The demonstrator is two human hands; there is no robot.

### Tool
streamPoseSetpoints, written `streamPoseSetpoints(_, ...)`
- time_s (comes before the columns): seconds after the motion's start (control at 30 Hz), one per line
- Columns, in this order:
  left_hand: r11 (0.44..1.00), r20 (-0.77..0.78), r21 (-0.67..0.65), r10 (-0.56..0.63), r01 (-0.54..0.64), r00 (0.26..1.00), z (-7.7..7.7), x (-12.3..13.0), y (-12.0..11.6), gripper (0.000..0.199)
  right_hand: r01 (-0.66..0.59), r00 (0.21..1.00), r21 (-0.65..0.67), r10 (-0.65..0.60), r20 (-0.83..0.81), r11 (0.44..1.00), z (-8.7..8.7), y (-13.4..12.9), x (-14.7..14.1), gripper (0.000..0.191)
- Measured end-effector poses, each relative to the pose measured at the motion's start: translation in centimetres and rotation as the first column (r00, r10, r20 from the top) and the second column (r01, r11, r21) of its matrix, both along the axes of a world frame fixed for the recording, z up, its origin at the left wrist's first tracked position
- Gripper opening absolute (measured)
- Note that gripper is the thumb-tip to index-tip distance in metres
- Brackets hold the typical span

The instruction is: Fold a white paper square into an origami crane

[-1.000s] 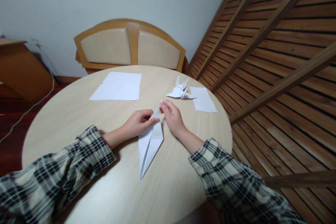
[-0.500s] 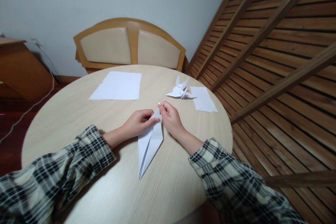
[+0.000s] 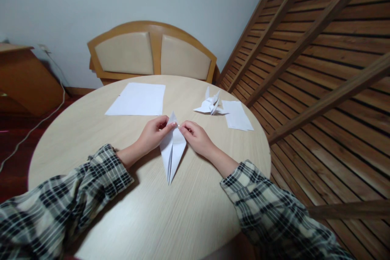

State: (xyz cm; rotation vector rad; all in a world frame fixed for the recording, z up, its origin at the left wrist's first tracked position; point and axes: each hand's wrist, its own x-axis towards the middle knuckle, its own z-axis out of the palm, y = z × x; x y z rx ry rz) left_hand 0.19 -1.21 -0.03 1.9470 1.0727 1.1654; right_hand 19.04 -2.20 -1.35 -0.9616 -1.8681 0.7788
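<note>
A white folded paper [image 3: 172, 146], long and kite-shaped with a slit down its middle, points its narrow end toward me over the round table [image 3: 183, 219]. My left hand [image 3: 154, 134] pinches its left upper edge between thumb and fingers. On the right upper edge my right hand [image 3: 195, 136] is closed, thumb and fingertips pressed on the paper. The paper's top tip rises beyond both hands. Farther back at the right lies a folded white paper figure [image 3: 211, 103] with pointed parts.
Flat white sheets [image 3: 138, 99] lie at the back left of the table, smaller white sheets [image 3: 238, 115] at the right. Behind stands a padded wooden headboard [image 3: 157, 48]; a slatted wooden structure [image 3: 304, 81] leans at the right.
The folded paper has moved away from me and turned more upright in view. My left hand has shifted slightly up, and my right hand has moved down from the tip to the side edge.
</note>
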Motion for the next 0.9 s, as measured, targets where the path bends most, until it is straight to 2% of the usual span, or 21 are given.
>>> streamPoseSetpoints(0.27, 0.999, 0.067, -0.053, 0.006, -0.002, 0.998, -0.43, 0.03, 0.18, 0.032, 0.023, 0.999, -0.045, -0.025, -0.039, 0.999, -0.53, 0.26, -0.2, 0.025)
streamPoseSetpoints(0.43, 0.988, 0.122, -0.149, -0.015, 0.033, 0.992, -0.65, 0.05, 0.2, 0.031, 0.006, 0.996, -0.081, -0.013, -0.09, 0.997, -0.72, 0.25, -0.36, 0.026)
streamPoseSetpoints(0.67, 0.972, 0.14, -0.212, -0.07, 0.099, 0.988, -0.49, 0.09, 0.06, 0.029, -0.028, 0.994, -0.123, 0.015, -0.109, 0.992, -0.69, 0.2, -0.44, 0.026)
streamPoseSetpoints(0.9, 0.981, 0.118, -0.185, -0.035, 0.056, 0.992, -0.71, 0.1, 0.19, 0.032, -0.037, 0.995, -0.168, 0.021, -0.096, 0.985, -0.64, 0.2, -0.34, 0.029)
